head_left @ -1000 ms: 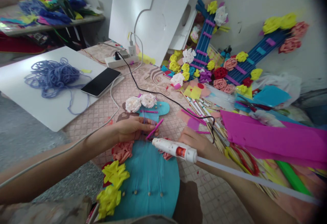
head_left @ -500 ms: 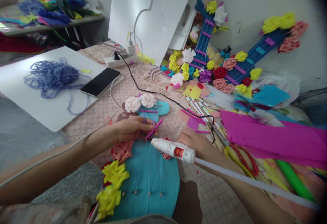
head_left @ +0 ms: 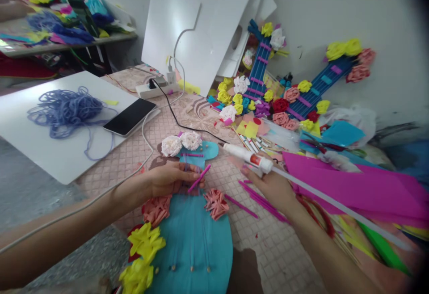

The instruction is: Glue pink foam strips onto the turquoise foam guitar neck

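Observation:
My left hand [head_left: 177, 178] pinches a thin magenta stick [head_left: 199, 179] over the neck of a turquoise paper guitar [head_left: 197, 231]. Strings run down the guitar's body to small round beads near the bottom. Yellow paper flowers [head_left: 146, 241], coral ones [head_left: 216, 203] and white ones [head_left: 191, 140] decorate its edges and head. Off to the right of the neck, my right hand [head_left: 264, 182] is closed on a white hot glue gun [head_left: 250, 157], its nozzle pointing left and a long glue stick trailing from the back. The nozzle is apart from the guitar.
Left of the guitar, a phone [head_left: 130, 116] and blue yarn [head_left: 67, 108] lie on a white board [head_left: 60, 164]. A power strip [head_left: 157, 89] stands behind. Magenta sticks [head_left: 263, 201], magenta paper [head_left: 351, 191] and two blue paper guitars [head_left: 321, 84] are to the right. A white cable crosses my left forearm.
My right hand has moved the glue gun up and right, away from the guitar's neck, uncovering the right coral flower. My left hand keeps the magenta stick over the neck.

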A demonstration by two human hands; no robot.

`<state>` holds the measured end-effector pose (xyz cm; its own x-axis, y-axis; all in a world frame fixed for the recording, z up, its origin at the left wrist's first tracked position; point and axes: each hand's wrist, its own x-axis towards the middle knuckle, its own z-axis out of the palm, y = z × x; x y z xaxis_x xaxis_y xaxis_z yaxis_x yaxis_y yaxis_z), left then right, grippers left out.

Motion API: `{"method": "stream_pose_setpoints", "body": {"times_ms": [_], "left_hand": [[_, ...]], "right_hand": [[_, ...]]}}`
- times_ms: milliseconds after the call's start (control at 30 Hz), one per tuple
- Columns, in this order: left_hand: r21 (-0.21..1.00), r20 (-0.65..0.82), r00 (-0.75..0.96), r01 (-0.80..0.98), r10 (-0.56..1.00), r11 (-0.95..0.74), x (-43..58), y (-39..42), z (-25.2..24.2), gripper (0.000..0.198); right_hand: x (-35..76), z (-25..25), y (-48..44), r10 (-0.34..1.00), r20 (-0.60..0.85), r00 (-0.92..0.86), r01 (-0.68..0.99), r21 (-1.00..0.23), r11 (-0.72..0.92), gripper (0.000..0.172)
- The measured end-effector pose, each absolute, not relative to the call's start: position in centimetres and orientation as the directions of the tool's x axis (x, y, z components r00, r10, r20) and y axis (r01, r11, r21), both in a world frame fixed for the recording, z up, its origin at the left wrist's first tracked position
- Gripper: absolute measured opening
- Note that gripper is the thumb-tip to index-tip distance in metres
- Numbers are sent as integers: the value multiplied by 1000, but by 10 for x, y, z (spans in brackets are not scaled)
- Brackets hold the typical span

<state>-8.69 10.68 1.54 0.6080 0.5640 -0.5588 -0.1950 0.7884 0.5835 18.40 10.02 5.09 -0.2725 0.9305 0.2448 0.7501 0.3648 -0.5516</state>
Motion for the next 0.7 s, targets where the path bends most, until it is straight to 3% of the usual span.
{"method": "stream_pose_setpoints", "body": {"times_ms": [133,267,467,700], "left_hand": [[587,-558,608,-192,565,787,-89,107,12,23],[592,-554,606,-196,571,782,-88,106,12,26],[582,-538,623,-213,568,785,-87,106,10,29],[590,-540,615,-210,574,779,-87,105,12,31]], "right_hand": [[173,42,146,960,267,-82,684,-686,249,22],[151,34,204,961,256,-105,590,-762,267,29],[114,10,267,946,297,-132,571,-757,317,30],[108,-10,280,939,323,-116,597,-733,326,34]]}}
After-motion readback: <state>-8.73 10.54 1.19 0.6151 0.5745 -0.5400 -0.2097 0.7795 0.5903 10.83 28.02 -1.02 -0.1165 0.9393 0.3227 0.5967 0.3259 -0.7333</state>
